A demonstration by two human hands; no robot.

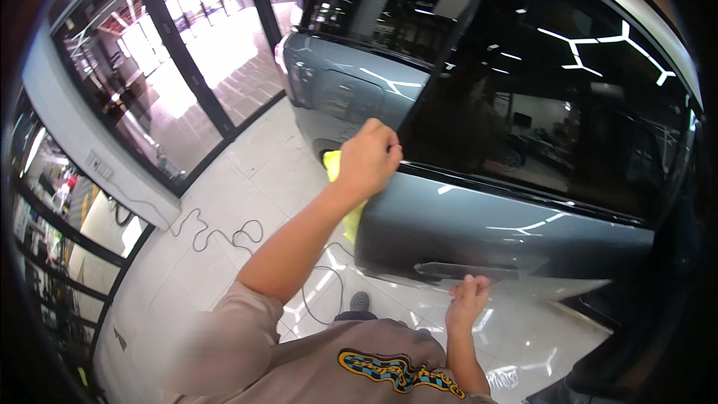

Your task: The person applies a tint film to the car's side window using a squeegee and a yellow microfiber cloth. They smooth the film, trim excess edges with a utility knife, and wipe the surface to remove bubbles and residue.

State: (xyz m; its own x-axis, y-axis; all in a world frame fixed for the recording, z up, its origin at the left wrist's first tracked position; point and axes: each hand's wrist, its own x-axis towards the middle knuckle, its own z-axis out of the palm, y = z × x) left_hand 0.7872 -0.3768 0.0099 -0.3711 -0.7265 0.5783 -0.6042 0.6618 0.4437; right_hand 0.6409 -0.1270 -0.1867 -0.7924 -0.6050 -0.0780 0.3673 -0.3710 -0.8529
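Note:
My left hand (368,158) is closed on a yellow cloth (345,193) and presses it against the edge of an open grey-blue car door (479,224), just below its dark window (538,97). The cloth hangs down behind my wrist along the door's edge. My right hand (468,299) is lower, fingers curled, touching the bottom of the door just under the flush door handle (464,269). It holds nothing that I can see.
The car's rear body (336,86) lies beyond the door. A black cable (224,236) snakes over the glossy white tiled floor (254,179). Glass doors with black frames (172,45) stand at the left. One shoe (360,301) shows below.

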